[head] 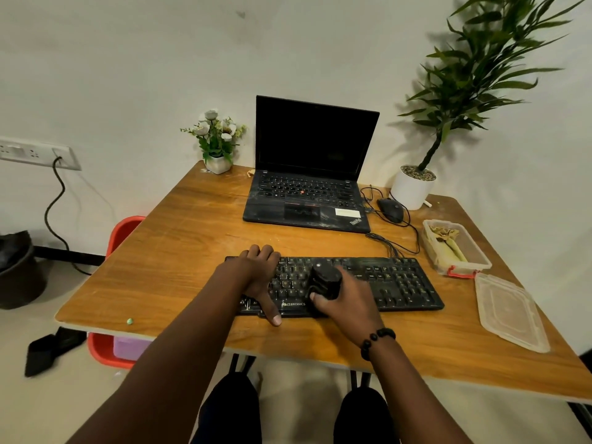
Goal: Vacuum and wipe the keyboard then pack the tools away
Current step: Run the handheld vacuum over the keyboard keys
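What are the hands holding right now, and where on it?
The right hand grips a small black handheld vacuum around its body, over the keyboard. The left hand holds nothing; it rests on the keyboard's left end.

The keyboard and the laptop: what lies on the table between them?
In the head view, only bare wood of the table lies between the keyboard and the laptop; the mouse cable crosses at the right.
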